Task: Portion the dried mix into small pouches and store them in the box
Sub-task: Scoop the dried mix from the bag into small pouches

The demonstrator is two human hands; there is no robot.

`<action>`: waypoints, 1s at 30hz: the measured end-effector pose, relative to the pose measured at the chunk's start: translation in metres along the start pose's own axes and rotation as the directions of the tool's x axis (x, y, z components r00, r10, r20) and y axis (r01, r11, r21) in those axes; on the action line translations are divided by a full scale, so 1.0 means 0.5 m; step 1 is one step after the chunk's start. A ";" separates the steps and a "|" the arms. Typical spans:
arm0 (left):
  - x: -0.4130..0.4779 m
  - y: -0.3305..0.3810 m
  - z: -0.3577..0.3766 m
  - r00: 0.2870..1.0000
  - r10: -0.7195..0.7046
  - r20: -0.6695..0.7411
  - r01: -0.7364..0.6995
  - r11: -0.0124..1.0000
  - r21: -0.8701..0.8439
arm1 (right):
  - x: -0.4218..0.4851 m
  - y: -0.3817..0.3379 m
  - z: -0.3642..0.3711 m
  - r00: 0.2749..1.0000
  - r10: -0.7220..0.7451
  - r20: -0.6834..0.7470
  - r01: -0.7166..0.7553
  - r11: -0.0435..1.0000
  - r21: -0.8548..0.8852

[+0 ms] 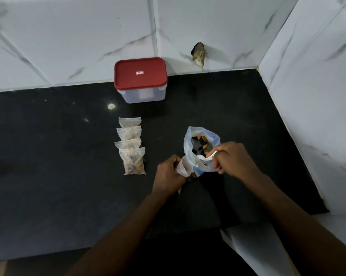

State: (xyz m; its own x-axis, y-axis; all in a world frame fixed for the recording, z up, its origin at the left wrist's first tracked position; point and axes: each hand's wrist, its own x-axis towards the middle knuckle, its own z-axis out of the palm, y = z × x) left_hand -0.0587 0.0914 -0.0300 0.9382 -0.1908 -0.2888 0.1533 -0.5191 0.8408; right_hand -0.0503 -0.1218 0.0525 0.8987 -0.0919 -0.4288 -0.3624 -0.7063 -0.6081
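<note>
Head view, looking down on the black bench (pixel 68 156): my left grip (pixel 169 172) is curled round a small clear pouch (pixel 183 166), holding it with its mouth turned toward the big bag (pixel 188 142). My right grip (pixel 234 158) pinches the handle of a white spoon (pixel 206 157) between thumb and fingers. The spoon's bowl lies at the bag's near rim, just beside the pouch's mouth; I cannot tell whether it carries anything. The big bag stands open on the bench between my two grips and a little beyond them, with the dried mix (pixel 200 145), dark and orange pieces, showing inside.

To the left of the bag, four filled pouches (pixel 131 148) lie in an overlapping row that runs away from me, apart from both grips. Beyond them, at the back of the bench and against the marbled wall tiles (pixel 68 46), sits the box (pixel 144 95), translucent, with its red lid (pixel 140 73) on.
</note>
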 end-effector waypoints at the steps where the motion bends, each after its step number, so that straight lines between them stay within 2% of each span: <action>1: 0.002 0.002 0.001 1.000 -0.009 -0.003 0.009 1.000 -0.003 | 0.001 -0.002 -0.005 0.999 0.030 -0.011 -0.029 0.998 0.056; 4: 0.007 0.007 -0.007 1.000 -0.001 0.023 0.001 1.000 -0.003 | 0.003 -0.007 -0.011 0.999 0.040 -0.006 -0.039 0.996 0.086; 9: 0.002 0.010 -0.014 0.997 0.034 0.072 -0.031 0.999 -0.042 | -0.001 -0.015 0.004 0.992 0.030 0.123 -0.035 0.999 0.040; 13: -0.013 0.001 -0.002 0.998 0.063 0.025 -0.062 0.997 -0.047 | 0.008 -0.012 0.004 0.974 0.142 0.178 -0.183 0.953 0.241; 15: -0.017 0.000 0.004 0.998 0.068 -0.010 -0.069 0.997 -0.041 | 0.009 -0.006 0.003 0.968 0.160 0.192 -0.211 0.936 0.281; 17: -0.017 0.000 0.007 0.997 0.070 -0.027 -0.071 0.997 -0.038 | 0.008 0.000 0.003 0.975 0.138 0.174 -0.177 0.956 0.233; 21: -0.019 -0.004 0.006 0.997 0.076 -0.016 -0.077 0.996 -0.042 | 0.008 0.004 0.001 0.989 0.026 0.147 -0.028 1.000 0.009; 23: -0.019 -0.007 0.004 0.997 0.077 -0.009 -0.077 0.996 -0.041 | 0.009 0.008 0.004 0.988 -0.008 0.152 0.013 0.999 -0.032; 26: -0.018 -0.004 0.002 0.998 0.062 0.013 -0.062 0.997 -0.044 | 0.018 0.017 0.007 0.997 -0.061 0.054 0.067 0.992 -0.107; 30: -0.018 0.002 0.006 0.994 0.026 0.110 -0.023 0.999 -0.027 | 0.031 0.023 0.004 0.993 -0.115 0.029 0.118 0.983 -0.143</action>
State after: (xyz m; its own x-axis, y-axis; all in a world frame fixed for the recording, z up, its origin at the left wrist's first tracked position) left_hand -0.0679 0.0903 -0.0280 0.9022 -0.2944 -0.3152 0.1398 -0.4917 0.8595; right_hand -0.0410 -0.1302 0.0374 0.9269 0.0108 -0.3752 -0.2144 -0.8053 -0.5527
